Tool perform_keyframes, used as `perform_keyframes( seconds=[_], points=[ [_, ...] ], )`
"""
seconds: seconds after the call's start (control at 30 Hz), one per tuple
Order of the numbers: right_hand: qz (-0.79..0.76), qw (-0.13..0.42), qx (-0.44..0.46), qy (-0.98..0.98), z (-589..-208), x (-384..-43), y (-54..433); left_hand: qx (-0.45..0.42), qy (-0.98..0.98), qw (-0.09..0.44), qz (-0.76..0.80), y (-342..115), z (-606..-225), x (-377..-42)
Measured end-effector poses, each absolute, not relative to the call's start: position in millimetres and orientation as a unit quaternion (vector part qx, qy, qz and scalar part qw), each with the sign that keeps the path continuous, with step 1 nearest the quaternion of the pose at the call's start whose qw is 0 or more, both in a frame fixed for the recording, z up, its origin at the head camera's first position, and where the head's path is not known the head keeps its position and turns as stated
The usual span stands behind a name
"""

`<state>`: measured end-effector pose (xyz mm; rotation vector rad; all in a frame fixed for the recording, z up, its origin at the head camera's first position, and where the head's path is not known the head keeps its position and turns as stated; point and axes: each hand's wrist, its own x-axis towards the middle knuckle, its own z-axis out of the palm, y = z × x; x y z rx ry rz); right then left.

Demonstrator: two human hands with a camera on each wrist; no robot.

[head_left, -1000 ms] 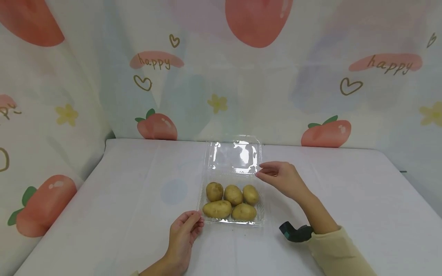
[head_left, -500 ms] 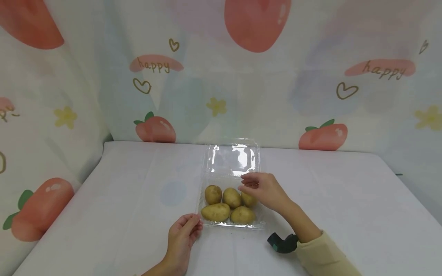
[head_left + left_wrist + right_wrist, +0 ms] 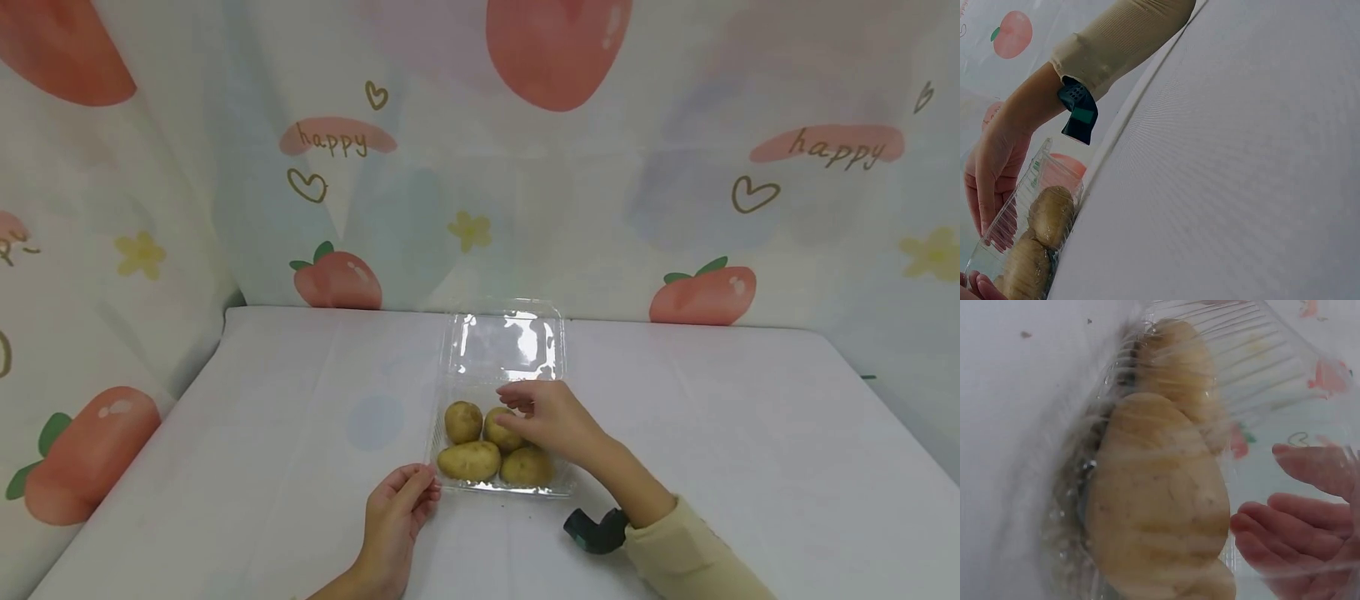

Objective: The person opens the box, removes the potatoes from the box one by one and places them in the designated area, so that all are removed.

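A clear plastic clamshell box (image 3: 564, 490) stands on the table with its lid (image 3: 495, 342) tipped back. Several potatoes (image 3: 469, 462) lie inside; one at the back right is hidden by my right hand. At the box's front left corner, the thumb and fingers of my left hand (image 3: 397, 517) pinch the rim. My right hand (image 3: 555, 421) is over the back row of potatoes, fingers loosely bent and holding nothing. The right wrist view shows a potato (image 3: 1160, 500) through the ribbed wall, with the right hand's fingers (image 3: 1291, 525) apart from it.
White cloth covers the table (image 3: 300, 433). A printed curtain (image 3: 600, 217) rises directly behind the box and along the left side. A black wrist camera mount (image 3: 595, 532) sticks out from the right sleeve, low over the table.
My right hand has moved left and nearer, from beside the lid's right edge to above the back potatoes. The left hand keeps its place at the box's corner.
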<state>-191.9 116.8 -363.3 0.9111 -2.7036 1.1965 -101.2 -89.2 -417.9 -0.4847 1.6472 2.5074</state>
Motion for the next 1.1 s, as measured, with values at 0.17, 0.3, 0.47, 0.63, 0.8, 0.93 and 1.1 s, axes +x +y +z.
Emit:
perform_keyframes(
  seconds=[0.17, 0.3, 0.47, 0.63, 0.8, 0.93, 1.1],
  points=[
    [0.387, 0.017, 0.297, -0.873, -367, -193, 113, -0.152, 0.539, 0.050, 0.827, -90, -418, -101],
    [0.390, 0.015, 0.294, -0.872, -369, -192, 108, -0.152, 0.538, 0.051, 0.828, -90, -419, -101],
    [0.387, 0.029, 0.297, -0.873, -369, -190, 100, -0.158, 0.540, 0.051, 0.825, -90, -419, -102],
    [0.371, 0.024, 0.295, -0.880, -371, -191, 93, -0.154, 0.541, 0.053, 0.825, -90, -418, -102],
    [0.353, 0.012, 0.295, -0.888, -373, -191, 88, -0.156, 0.539, 0.054, 0.826, -90, -418, -102],
    [0.334, 0.005, 0.290, -0.897, -373, -191, 83, -0.153, 0.540, 0.055, 0.826, -90, -418, -102],
    [0.315, -0.006, 0.275, -0.908, -370, -189, 79, -0.152, 0.538, 0.056, 0.828, -90, -418, -102]
  ],
)
